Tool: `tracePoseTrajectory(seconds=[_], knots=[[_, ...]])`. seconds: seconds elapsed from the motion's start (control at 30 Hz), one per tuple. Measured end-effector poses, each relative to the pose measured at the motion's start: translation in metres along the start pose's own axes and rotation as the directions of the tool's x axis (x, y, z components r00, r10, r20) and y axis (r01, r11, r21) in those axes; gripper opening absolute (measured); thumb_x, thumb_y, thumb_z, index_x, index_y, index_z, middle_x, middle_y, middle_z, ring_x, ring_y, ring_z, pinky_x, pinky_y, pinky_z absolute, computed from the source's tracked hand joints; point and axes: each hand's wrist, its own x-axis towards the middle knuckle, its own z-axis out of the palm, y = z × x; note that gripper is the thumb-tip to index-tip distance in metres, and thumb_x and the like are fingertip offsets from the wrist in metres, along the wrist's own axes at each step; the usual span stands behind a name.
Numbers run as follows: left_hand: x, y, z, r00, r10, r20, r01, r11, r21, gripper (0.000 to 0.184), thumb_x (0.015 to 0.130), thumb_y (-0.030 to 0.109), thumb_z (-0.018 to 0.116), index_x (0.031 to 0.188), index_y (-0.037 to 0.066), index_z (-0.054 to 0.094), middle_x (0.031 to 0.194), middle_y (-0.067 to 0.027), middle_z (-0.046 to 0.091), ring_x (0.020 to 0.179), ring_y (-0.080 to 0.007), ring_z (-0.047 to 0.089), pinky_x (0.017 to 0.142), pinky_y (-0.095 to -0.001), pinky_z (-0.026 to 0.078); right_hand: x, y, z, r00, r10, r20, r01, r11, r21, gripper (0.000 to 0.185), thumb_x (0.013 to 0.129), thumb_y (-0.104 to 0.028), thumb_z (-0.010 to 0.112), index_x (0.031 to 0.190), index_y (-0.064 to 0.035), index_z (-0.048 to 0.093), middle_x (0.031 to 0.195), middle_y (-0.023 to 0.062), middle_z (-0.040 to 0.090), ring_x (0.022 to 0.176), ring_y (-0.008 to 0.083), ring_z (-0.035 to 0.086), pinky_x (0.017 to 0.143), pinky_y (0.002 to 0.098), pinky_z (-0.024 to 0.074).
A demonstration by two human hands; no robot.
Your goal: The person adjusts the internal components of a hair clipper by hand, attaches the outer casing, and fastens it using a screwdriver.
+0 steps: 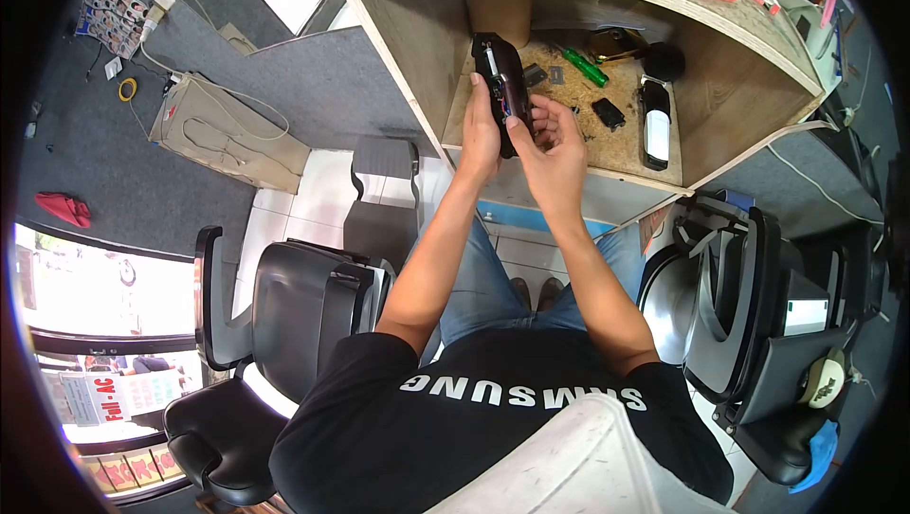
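Clipper, dark-cased, held between both hands at the mouth of a wooden compartment. Left hand: partly closed, gripping the casing's left side. Right hand: half open, thumb on the casing's lower right, fingers loosely curled.

Beyond the right hand: green screwdriver and small dark plates. To its right: small black part, then black-and-white device; round dark item farther back. Left of the left hand: compartment side panel, bounding that side.

Left fingers largely hidden by the casing; clipper's inner detail too small to read; objects at the shadowed back indistinct.

Compartment floor: tan, strewn with dark specks. Nearer the body than the hands: black chairs at left and right, pale tiles.
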Motion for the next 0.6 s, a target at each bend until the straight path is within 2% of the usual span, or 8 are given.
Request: tracePoseTrajectory(seconds=[0.27, 0.37, 0.47, 0.6], knots=[[0.002, -0.002, 0.002, 0.998, 0.056, 0.030, -0.055, 0.998, -0.003, 0.069, 0.114, 0.062, 0.030, 0.122, 0.000, 0.060, 0.101, -0.0130, 0.071, 0.086, -0.0205, 0.073, 0.077, -0.0369, 0.065, 0.002, 0.000, 0.003, 0.997, -0.014, -0.076, 0.025, 0.989, 0.143, 0.039, 0.088, -0.007, 0.085, 0.123, 0.0045, 0.069, 0.100, 0.0066, 0.071, 0.083, 0.0115, 0.063, 0.075, 0.0281, 0.0543], [0.006, -0.008, -0.003, 0.997, 0.070, 0.015, -0.070, 0.998, 0.009, 0.069, 0.114, 0.062, 0.031, 0.121, 0.000, 0.061, 0.100, -0.0131, 0.070, 0.085, -0.0204, 0.072, 0.077, -0.0373, 0.065, 0.002, -0.002, 0.003, 0.998, -0.023, -0.051, 0.029, 0.994, 0.105, 0.039, 0.088, -0.007, 0.085, 0.122, 0.0045, 0.070, 0.100, 0.0076, 0.071, 0.082, 0.0125, 0.064, 0.075, 0.0285, 0.0547], [0.002, -0.004, -0.001, 1.000, 0.015, -0.012, -0.015, 1.000, 0.023, 0.069, 0.114, 0.061, 0.031, 0.123, 0.000, 0.061, 0.102, -0.0090, 0.067, 0.087, -0.0151, 0.066, 0.079, -0.0322, 0.058, 0.000, 0.001, 0.004, 0.997, -0.062, -0.048, 0.064, 0.997, 0.048, 0.038, 0.087, -0.007, 0.085, 0.120, 0.0041, 0.071, 0.100, 0.0084, 0.070, 0.082, 0.0140, 0.065, 0.074, 0.0297, 0.0549], [0.003, -0.006, -0.003, 0.999, 0.022, -0.027, -0.021, 0.999, 0.043, 0.070, 0.114, 0.062, 0.032, 0.121, -0.001, 0.062, 0.102, -0.0093, 0.066, 0.087, -0.0150, 0.064, 0.079, -0.0323, 0.058, 0.000, -0.001, 0.005, 0.995, -0.095, -0.038, 0.093, 0.994, -0.057, 0.036, 0.085, -0.007, 0.086, 0.117, 0.0030, 0.072, 0.099, 0.0087, 0.068, 0.079, 0.0164, 0.065, 0.073, 0.0310, 0.0548]])
